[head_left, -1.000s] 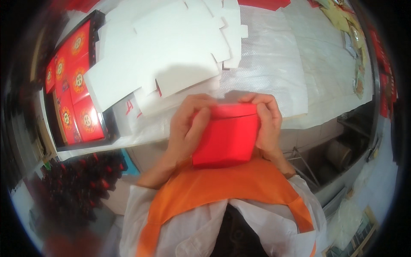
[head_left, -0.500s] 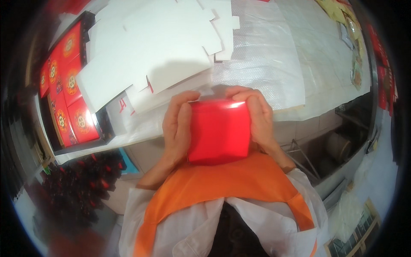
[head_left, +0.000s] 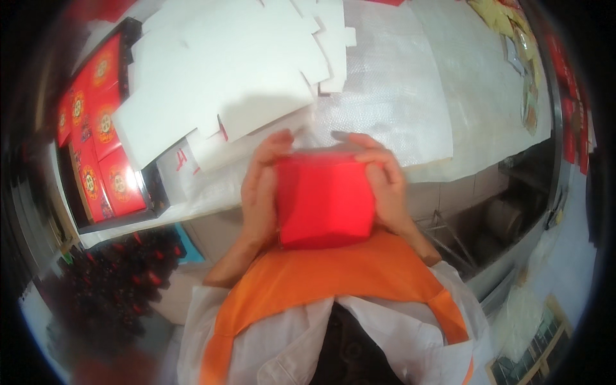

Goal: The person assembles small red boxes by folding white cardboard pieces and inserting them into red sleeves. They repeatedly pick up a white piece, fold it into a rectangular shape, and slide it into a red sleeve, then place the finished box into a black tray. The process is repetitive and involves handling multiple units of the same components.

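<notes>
A plain red cardboard box is held upright against the orange apron, between my two hands. My left hand grips its left side, with the fingers curled at the far upper corner. On the opposite side, my right hand clasps the box, its thumb along the edge and its fingertips bent over the far top edge. The fingertips are slightly blurred. Whatever lies on the far side of the box is hidden. Beyond my hands, a stack of flat white cardboard blanks covers much of the table.
At the left, a black-edged tray holds several red printed boxes. Translucent sheeting covers the table. Yellow packets lie at the far right. A dark-and-red heap sits low at the left, below the table edge.
My fingers have shifted along the far top edge, with the right fingertips lifting and spreading a little. The box's upper edge has tilted slightly and moved a little left.
</notes>
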Available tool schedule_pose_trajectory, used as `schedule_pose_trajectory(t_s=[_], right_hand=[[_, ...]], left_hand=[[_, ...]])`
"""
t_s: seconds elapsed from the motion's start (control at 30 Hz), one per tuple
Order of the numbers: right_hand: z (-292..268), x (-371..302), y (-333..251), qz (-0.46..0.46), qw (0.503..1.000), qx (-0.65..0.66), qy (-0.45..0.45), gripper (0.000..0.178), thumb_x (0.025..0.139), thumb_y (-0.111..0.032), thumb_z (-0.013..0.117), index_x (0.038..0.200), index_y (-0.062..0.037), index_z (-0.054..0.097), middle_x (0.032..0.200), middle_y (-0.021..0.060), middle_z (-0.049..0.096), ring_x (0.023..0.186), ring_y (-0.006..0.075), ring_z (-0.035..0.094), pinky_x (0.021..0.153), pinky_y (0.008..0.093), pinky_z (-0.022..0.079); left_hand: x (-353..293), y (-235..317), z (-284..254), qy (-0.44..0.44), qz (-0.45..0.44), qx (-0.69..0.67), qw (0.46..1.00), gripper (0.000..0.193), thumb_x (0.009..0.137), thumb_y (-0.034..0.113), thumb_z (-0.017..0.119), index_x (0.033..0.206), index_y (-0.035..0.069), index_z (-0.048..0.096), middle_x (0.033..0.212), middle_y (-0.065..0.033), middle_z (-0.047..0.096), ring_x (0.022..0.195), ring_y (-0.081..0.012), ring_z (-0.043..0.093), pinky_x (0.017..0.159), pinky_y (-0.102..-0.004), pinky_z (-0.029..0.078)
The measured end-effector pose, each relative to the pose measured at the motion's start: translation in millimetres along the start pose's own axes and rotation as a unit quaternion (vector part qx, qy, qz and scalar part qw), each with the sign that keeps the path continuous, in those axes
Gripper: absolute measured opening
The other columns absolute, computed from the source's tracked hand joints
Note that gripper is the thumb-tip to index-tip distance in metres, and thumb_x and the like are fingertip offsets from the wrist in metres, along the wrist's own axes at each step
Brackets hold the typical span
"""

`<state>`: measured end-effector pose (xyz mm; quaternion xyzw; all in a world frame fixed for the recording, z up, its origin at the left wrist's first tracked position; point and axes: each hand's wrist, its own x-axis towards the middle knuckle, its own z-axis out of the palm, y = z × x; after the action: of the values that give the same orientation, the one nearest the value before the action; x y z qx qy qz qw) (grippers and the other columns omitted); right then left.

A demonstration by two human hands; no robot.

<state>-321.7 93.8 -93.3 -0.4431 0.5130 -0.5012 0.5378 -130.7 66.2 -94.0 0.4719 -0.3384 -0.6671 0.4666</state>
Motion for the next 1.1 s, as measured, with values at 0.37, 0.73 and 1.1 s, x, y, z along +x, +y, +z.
schedule_pose_trajectory(t_s=[0.37, 0.73, 1.1], right_hand=[[37, 82, -41, -0.029, 0.989, 0.124, 0.076, 0.025, 0.094, -0.024, 0.036, 0.103, -0.003, 0.048, 0.116, 0.0119, 0.047, 0.094, 0.0171, 0.052, 0.082, 0.0323, 0.045], [116, 169, -67, -0.149, 0.968, 0.029, -0.198, 0.035, 0.092, -0.027, 0.041, 0.115, -0.0014, 0.045, 0.122, 0.0136, 0.045, 0.108, 0.0231, 0.047, 0.083, 0.0338, 0.043], [91, 202, 7, -0.106, 0.952, -0.214, -0.193, 0.019, 0.086, -0.005, 0.045, 0.101, 0.0018, 0.053, 0.103, 0.0083, 0.055, 0.098, 0.0157, 0.05, 0.09, 0.0265, 0.037]], left_hand=[[7, 4, -14, -0.44, -0.12, -0.251, 0.854, 0.076, 0.076, 0.041, 0.064, 0.132, 0.004, 0.028, 0.128, -0.0076, 0.042, 0.115, -0.0171, 0.04, 0.096, -0.0311, 0.035], [-8, 159, -161, -0.02, 0.309, 0.19, 0.932, 0.091, 0.066, 0.039, 0.069, 0.137, 0.01, 0.02, 0.136, -0.0108, 0.028, 0.125, -0.0196, 0.028, 0.1, -0.0343, 0.029], [8, 240, -424, 0.312, -0.131, 0.795, 0.503, 0.094, 0.045, 0.043, 0.072, 0.13, 0.025, 0.037, 0.139, -0.0132, 0.024, 0.123, -0.0493, 0.019, 0.094, -0.0596, 0.029]])
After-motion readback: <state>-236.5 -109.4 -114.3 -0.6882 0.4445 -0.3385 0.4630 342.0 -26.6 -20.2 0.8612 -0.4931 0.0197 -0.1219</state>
